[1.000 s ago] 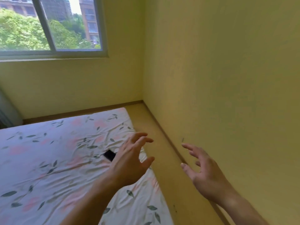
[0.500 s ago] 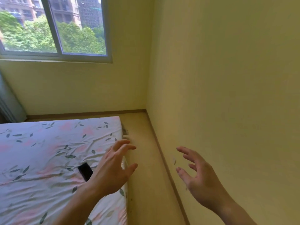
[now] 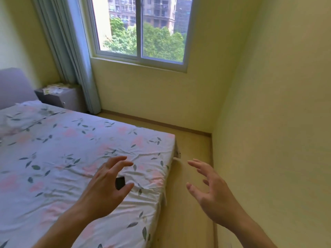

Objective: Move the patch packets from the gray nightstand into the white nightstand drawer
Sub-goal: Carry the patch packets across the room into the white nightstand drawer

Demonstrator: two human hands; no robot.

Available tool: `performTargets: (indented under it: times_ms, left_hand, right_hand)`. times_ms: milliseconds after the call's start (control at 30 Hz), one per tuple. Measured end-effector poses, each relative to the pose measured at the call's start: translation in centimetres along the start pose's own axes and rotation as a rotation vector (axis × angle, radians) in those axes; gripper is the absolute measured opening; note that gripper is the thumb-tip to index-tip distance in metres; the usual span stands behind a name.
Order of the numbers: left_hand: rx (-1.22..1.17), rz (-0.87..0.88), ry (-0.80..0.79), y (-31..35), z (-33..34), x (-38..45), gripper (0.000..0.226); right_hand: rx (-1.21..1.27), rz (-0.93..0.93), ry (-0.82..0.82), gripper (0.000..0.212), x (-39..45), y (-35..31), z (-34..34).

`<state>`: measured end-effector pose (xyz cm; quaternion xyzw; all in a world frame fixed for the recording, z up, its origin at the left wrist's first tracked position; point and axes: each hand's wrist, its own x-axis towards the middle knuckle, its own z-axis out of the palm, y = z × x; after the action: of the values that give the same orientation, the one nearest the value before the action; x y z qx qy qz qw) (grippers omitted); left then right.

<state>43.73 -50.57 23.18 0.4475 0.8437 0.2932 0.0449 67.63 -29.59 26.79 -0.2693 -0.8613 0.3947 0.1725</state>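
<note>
patch packets (image 3: 53, 88): pale pile on gray nightstand (image 3: 66, 100), far corner beside curtain (image 3: 71, 51) | left hand (image 3: 105, 187): fingers spread, empty, above bed (image 3: 71, 149) | right hand (image 3: 213, 194): fingers spread, empty, over floor (image 3: 189, 176) | step: approach; likely round bed's foot, gather packets flat with both hands | white nightstand: unseen

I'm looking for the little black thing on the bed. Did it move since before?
Cannot tell. The camera swung, but the black thing lies on the flowered sheet near the bed's right edge, as before, with the left hand above it.
</note>
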Motion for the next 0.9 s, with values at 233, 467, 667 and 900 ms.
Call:
performTargets:
  times_ms: [233,467,667,900]
  left_hand:
    - [-0.066,0.013,0.037,1.8,3.8,16.6,0.056]
    - [-0.042,0.135,0.021,6.9,7.2,32.7,0.057]
    - [0.004,0.129,0.052,9.2,11.4,45.7,0.055]
    - [0.052,-0.024,0.154,10.8,14.0,57.5,0.056]
  right_hand:
    - [-0.025,-0.022,0.031,0.056,15.3,4.2,-5.4]
    - [-0.009,-0.027,0.065,0.059,28.9,9.4,-11.2]
    - [0.054,-0.06,0.038,0.058,41.9,15.9,-15.6]
    - [0.069,-0.14,-0.108,0.059,57.9,20.9,-21.2]
